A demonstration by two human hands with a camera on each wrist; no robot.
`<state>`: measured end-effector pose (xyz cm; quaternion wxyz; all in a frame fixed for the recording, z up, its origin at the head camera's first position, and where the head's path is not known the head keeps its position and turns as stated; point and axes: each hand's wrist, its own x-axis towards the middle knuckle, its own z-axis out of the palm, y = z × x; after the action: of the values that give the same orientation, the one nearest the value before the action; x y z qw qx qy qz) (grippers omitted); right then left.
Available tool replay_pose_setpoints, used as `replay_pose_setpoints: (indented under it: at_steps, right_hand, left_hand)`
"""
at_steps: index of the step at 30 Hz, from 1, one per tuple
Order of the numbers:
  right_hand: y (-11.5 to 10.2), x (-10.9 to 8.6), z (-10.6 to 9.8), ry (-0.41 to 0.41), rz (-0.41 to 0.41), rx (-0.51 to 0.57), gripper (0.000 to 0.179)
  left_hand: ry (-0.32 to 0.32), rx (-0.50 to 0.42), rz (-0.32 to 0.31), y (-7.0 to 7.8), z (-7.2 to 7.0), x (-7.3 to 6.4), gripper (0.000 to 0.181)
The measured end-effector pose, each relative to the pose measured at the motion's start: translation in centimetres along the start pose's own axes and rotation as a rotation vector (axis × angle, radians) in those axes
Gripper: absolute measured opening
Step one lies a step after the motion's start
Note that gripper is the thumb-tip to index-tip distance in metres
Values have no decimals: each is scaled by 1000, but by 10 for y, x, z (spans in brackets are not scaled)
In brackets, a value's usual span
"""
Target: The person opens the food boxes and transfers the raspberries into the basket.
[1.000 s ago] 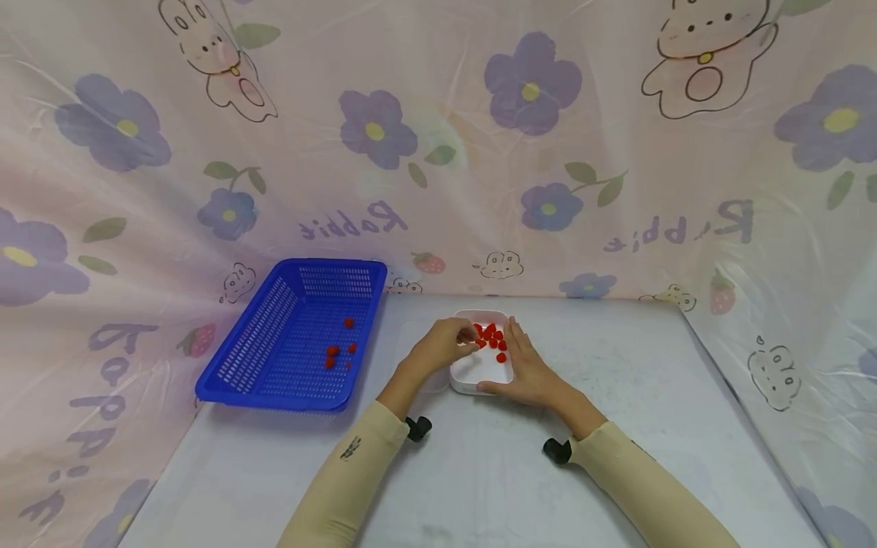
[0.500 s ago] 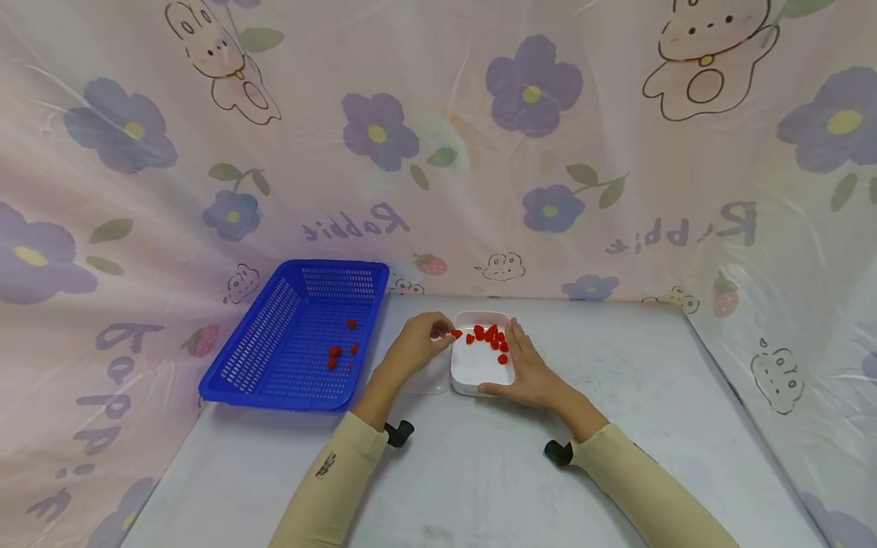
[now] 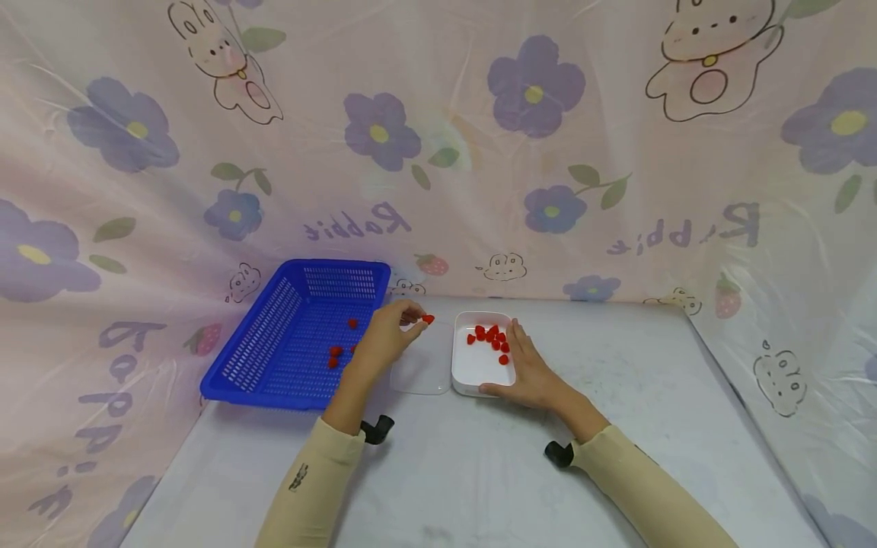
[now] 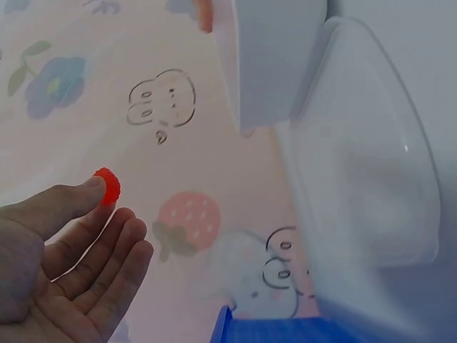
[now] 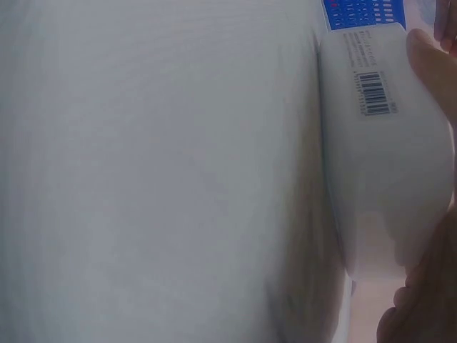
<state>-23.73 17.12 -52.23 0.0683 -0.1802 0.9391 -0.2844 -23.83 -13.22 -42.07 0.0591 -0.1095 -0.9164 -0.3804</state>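
Note:
My left hand [image 3: 381, 335] pinches a red raspberry [image 3: 428, 319] between thumb and forefinger above a clear lid [image 3: 419, 369]. In the left wrist view, the bumpy raspberry [image 4: 108, 187] shows at the tip of the thumb, the other fingers spread loosely below. My right hand [image 3: 530, 371] holds a white plastic box [image 3: 477, 373] at its right side, thumb at the near edge and fingers along the far right wall. Several raspberries [image 3: 489, 335] lie inside, toward the back. The right wrist view shows a barcode on the outside of the box [image 5: 385, 179].
A blue perforated basket [image 3: 240, 397] stands to the left, with a few raspberries [image 3: 335, 352] in it, partly hidden by my left hand. The clear lid lies flat between basket and box. A printed curtain [image 3: 466, 198] hangs behind the white table [image 3: 479, 472].
My left hand has come out of the white box with a raspberry and moved left over the lid toward the basket. The right hand stays at the box.

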Motion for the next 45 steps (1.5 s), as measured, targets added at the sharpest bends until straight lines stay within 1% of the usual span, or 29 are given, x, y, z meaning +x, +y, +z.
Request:
replay_pose_setpoints:
  at_steps: [5,9,14,22,27,32,38,45]
  right_hand:
    - [1,1,1,5,-10,-4,142]
    - [1,0,1,4,-10,-1,142]
    - [0,-1,0,8,-16,14,142]
    - [2,-1,1,11,-22,-3,142]
    - [3,-1,1,10,-20,-1,142]
    - [4,0,2,14,-20,-2,142]
    - [5,0,3,16,-29,1,142]
    - [6,1,4,18,-31,-2,142]
  left_hand:
    - [27,-39,-3,-6,-16,-6,19]
    - [52,-35,-9,-16,-27,-11,21]
    - [78,-29,-48,-29,-40,-15,24]
    - [123,-41,-136,-47,-58,-25,27]
    - [147,-38,-175,-55,-63,-30,27]
    - [161,-41,-196,-59,-66,-32,27]
    - [174,-23,-215,-60,-68,-34,27]
    - [197,-14,-217,-63,-68,-34,26]
